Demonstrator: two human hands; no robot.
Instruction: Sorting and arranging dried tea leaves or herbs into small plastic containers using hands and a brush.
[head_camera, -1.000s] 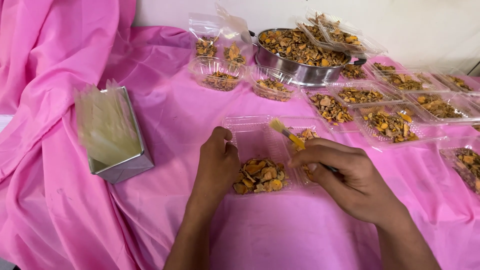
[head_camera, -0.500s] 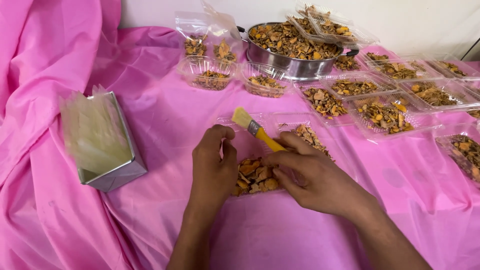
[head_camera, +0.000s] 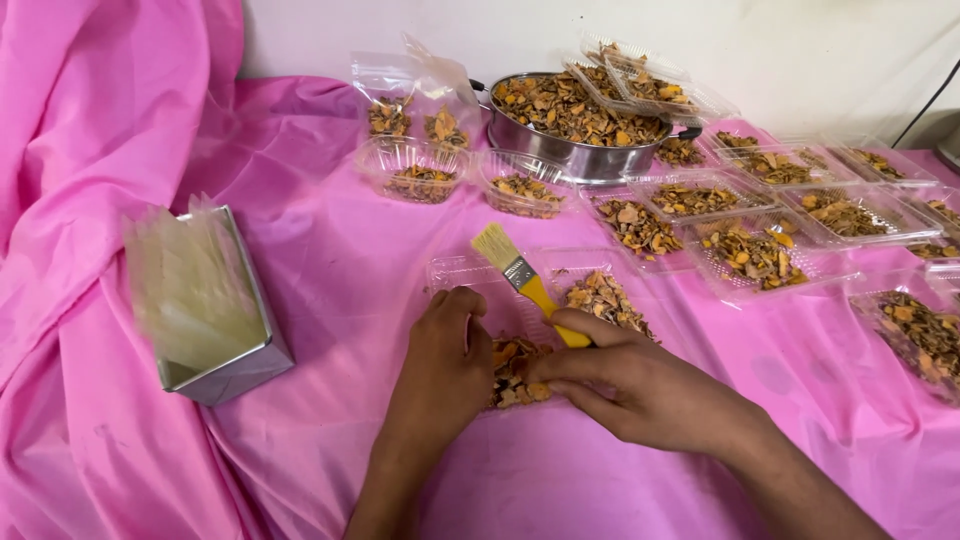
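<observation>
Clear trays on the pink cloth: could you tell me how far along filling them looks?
Done: many filled trays lie beside the steel pan. In hand: the left hand and right hand, holding a yellow brush, work at one tray. Left: the pan holds more mix.

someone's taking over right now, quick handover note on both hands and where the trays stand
Left hand: rests on the left edge of the clear tray right in front, holding nothing.
Right hand: grips the yellow-handled brush, bristles pointing up and away, fingertips at the dried pieces in that tray.
Done: many filled trays sit to the right and behind, beside the steel pan of the same mix.
Left: the front tray's lid is open; the metal tin of clear sheets stands to the left.
</observation>
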